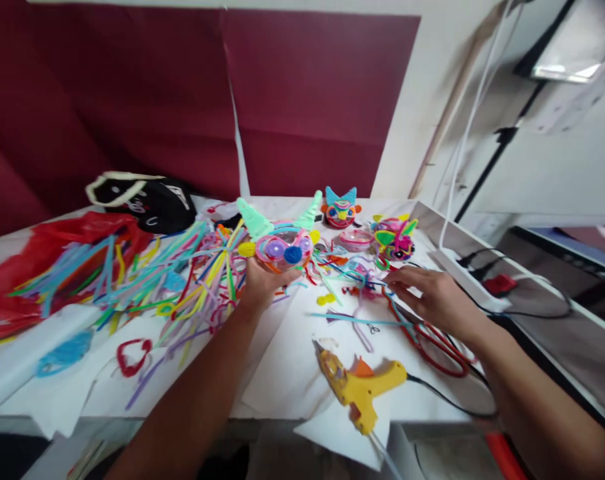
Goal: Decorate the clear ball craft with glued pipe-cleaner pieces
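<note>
My left hand (pixel 265 287) is closed around the base of a pipe-cleaner animal head (pixel 285 250), lifted a little above the table. The head has mint-green ears, purple round eyes, a blue nose and yellow side balls. My right hand (pixel 425 293) reaches over a small heap of pipe-cleaner pieces (pixel 367 283), fingers partly bent and apart, with nothing visible between them. Just below that hand lie red-handled scissors (pixel 442 350). Nearer to me, a yellow hot glue gun (pixel 362 387) rests on white paper (pixel 282 360), its nozzle pointing up and left.
Many loose pipe cleaners (pixel 192 267) and a red plastic bag (pixel 57 250) spread over the left side. Two finished-looking heads (pixel 341 208) (pixel 395 240) stand behind. A black pouch (pixel 145 203) lies at back left. On the right are a white power strip (pixel 475 287) and cables.
</note>
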{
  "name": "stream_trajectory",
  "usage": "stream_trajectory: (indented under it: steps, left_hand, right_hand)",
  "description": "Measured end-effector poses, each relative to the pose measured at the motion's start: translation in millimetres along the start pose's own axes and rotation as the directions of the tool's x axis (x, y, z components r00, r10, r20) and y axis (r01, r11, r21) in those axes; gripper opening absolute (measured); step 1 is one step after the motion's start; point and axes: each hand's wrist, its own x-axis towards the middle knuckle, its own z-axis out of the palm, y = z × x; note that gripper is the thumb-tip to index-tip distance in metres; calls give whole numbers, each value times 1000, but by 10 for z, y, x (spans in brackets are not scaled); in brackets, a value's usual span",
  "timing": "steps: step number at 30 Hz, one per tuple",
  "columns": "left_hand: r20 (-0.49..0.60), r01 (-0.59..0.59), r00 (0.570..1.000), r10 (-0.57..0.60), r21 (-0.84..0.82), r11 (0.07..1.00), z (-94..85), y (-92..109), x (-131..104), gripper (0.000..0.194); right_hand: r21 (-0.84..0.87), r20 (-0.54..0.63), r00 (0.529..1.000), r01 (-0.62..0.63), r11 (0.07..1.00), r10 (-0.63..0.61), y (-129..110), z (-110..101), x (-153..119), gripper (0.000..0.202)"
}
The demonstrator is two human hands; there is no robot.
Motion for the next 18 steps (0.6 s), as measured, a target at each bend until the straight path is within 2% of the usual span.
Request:
stream_trajectory:
  steps: [4, 7, 9, 14, 16, 18]
  left_hand:
    - [53, -1, 999, 1, -2, 1000, 43, -84, -17, 52]
    - [64, 7, 998, -6, -22, 1000, 95, -81, -51, 54]
    - [68, 23, 997, -21, -22, 999, 124, -77, -76, 55]
    - [119, 38, 992, -40, 26, 999, 177, -45, -125, 62]
    - [131, 33, 991, -41, 61, 998, 198, 1, -139, 62]
    - [128, 56, 990, -62, 48, 997, 219, 58, -152, 67]
  right_hand:
    - [5, 12, 990, -137, 991, 137, 78, -164, -325, 13]
    - [48, 94, 980, -179, 983, 174, 38, -130, -475, 13]
    - [66, 166, 974, -166, 984, 153, -44, -45, -491, 15]
    - [68, 196, 980, -52, 996, 38, -369, 272, -223, 21]
    - [-14, 277, 961, -6, 1000, 10, -495, 421, -49, 23]
    - [-55, 306, 952, 34, 998, -15, -590, 578, 109, 20]
